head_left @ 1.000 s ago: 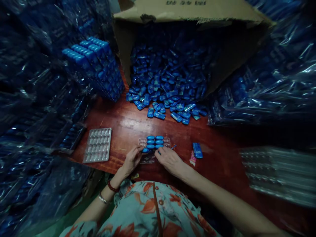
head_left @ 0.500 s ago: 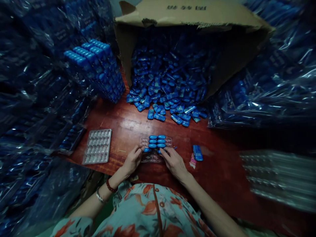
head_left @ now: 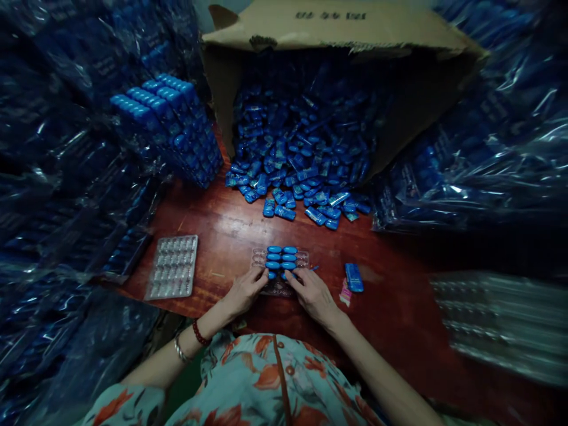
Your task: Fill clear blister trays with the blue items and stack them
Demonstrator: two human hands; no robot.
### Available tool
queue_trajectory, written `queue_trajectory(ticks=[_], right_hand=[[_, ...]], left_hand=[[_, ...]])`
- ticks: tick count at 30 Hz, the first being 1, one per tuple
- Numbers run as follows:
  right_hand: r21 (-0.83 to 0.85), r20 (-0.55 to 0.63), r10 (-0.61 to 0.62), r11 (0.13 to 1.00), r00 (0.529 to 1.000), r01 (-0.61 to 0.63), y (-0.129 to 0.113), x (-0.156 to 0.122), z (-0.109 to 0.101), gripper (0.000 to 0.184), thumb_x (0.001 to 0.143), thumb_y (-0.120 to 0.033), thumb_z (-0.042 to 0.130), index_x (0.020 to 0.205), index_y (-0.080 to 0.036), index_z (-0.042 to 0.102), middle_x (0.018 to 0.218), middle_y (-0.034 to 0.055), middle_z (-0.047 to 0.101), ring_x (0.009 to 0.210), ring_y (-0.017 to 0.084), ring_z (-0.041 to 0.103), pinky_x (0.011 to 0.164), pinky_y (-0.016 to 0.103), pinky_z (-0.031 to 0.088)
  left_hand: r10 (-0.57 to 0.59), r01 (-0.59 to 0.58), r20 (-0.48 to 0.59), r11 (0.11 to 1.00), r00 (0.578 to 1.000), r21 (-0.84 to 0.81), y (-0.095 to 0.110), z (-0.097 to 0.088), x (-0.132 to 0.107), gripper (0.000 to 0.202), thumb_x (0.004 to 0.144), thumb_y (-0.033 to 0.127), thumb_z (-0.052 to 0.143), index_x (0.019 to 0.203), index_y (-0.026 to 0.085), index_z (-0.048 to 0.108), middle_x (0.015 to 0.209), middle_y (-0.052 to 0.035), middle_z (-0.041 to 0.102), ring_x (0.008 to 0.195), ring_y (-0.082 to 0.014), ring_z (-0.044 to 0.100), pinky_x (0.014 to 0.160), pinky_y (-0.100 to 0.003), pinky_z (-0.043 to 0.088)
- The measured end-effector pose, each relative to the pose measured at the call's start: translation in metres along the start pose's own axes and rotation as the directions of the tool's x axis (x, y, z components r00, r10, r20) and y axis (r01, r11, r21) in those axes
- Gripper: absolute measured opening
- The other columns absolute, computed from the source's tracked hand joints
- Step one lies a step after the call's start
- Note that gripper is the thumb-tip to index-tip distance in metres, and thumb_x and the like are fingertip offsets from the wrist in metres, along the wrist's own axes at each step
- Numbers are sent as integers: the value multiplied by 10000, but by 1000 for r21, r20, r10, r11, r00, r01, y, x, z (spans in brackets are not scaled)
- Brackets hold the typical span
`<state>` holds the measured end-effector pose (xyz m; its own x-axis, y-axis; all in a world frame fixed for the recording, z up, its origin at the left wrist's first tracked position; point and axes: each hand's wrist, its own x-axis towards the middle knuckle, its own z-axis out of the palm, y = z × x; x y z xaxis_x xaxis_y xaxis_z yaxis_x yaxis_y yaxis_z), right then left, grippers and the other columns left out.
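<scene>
A clear plastic blister tray [head_left: 303, 258] lies on the red-brown wooden table [head_left: 231, 228] in front of me, with several small blue packets [head_left: 281, 257] set in its middle pockets. My left hand [head_left: 246, 291] has its fingers curled at the tray's near left, fingertips on a blue packet. My right hand [head_left: 313, 291] rests at the tray's near right, fingers bent and pressing a blue packet in the near row.
A tipped cardboard box [head_left: 337, 26] at the back spills a heap of loose blue packets [head_left: 302, 165]. An empty blister tray [head_left: 172, 267] lies at the left, a single blue packet [head_left: 354, 277] at the right. Stacked filled trays [head_left: 171, 127] and plastic-wrapped bundles [head_left: 479, 160] crowd both sides.
Both hands have shifted slightly inward along the tray's near edge. The row of blue packets nearest me has been filled further.
</scene>
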<state>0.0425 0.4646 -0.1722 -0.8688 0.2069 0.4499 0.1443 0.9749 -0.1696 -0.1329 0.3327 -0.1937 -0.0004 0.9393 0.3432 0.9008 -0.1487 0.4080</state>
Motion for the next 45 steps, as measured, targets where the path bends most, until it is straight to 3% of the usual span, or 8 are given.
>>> queue_trajectory(ticks=[6,12,21,27,33,37,40,45], right_hand=[[-61,-32,12,998,999,-14,-7,7,-4,237,909,-166,431,1039,-161,630,864,89,612,805,175,520,656,298,386],[91,-150,287,957,946,-276,51,28,-3,259,916,-179,406,1030,-175,639,876,79,616,824,176,528,736,306,418],[-164,346,323,945,881,-282,95,143,37,266,816,-65,442,1028,-65,603,962,195,639,948,268,551,773,343,418],[32,327,429,885,842,-464,96,60,-3,417,832,-154,455,1242,-80,438,836,104,640,737,218,604,665,315,465],[681,96,641,515,761,-520,34,-40,-12,398,851,-333,538,1205,-219,397,926,35,619,773,149,634,682,269,537],[631,-72,656,613,752,-475,-7,-52,8,247,850,-246,560,1086,-229,488,957,42,626,852,153,637,759,289,546],[535,-102,438,781,893,-322,-7,-47,11,270,872,-136,472,1124,-231,493,1028,62,620,962,170,621,841,335,534],[251,158,105,957,982,-143,-3,-30,-11,497,818,2,325,1222,-230,498,1087,88,597,983,182,597,801,321,539]], left_hand=[[75,-112,196,976,978,186,8,-15,8,272,897,86,358,1116,139,510,994,-115,571,913,-192,547,758,-303,493],[106,-101,-33,988,994,118,-35,-32,39,245,928,228,385,1104,164,542,943,-88,571,834,-169,544,730,-287,469],[-255,197,177,936,951,291,-99,-5,164,409,877,275,508,1226,63,482,1109,-203,561,1012,-282,533,879,-408,424],[-337,301,132,923,932,239,-100,-24,102,335,920,134,323,1208,69,482,1040,-161,606,918,-213,571,837,-344,444],[-512,503,-191,859,838,-99,-52,-44,-6,258,940,246,341,1062,147,546,944,-70,588,871,-163,567,807,-300,473],[-621,615,-270,780,736,-118,-16,-24,-40,288,938,292,364,1155,173,512,1050,-93,538,986,-192,539,893,-372,454],[-633,671,-355,742,688,-23,-10,-10,-39,450,873,363,507,1261,142,449,1177,-153,467,1103,-261,470,950,-454,410],[-526,561,-196,786,828,259,-18,-11,-13,446,858,322,528,1286,206,475,1277,-167,437,1051,-298,486,847,-456,444]])
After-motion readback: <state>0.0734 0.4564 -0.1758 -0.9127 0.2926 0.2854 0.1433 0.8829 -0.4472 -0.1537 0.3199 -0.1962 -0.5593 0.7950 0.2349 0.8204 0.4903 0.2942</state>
